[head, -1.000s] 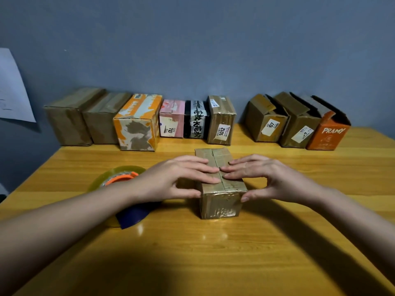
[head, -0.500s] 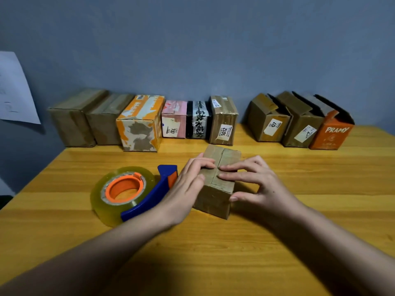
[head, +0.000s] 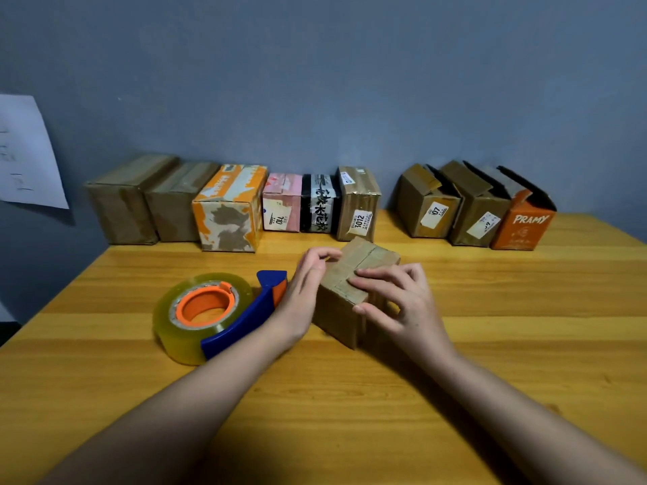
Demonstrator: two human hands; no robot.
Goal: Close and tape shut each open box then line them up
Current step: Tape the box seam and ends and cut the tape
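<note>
- Between the two hands, on the yellow wooden counter (head: pixel 350 407), sits a small brown box (head: pixel 353 285), turned at an angle with one corner toward the person; its top flaps are down, meeting in a seam along the middle.
- The left hand (head: pixel 308 292) lies against the box's left side, fingers curled over the top far edge, gripping it.
- The right hand (head: pixel 399 299) holds the box from the other side: fingertips (head: pixel 360 274) lie on the top near the seam, and the thumb presses the near right face.
- Just left of the left hand, touching its wrist or very close to it, lies a tape dispenser (head: pixel 210 313): a fat roll of clear tape on an orange core in a blue holder, with the cutter end pointing toward the box.
- Beyond the hands, against the blue-grey wall (head: pixel 315 82), a row of six closed boxes (head: pixel 231 204) stands side by side: two plain brown, one orange and white, one pink, one black and white, one brown with a label.
- Beyond the right hand, apart from that row, stand three open boxes (head: pixel 476 208) with flaps up: two brown with white labels and an orange one marked PRAMY.
- Far left of the hands, a sheet of paper (head: pixel 24 152) hangs on the wall.
</note>
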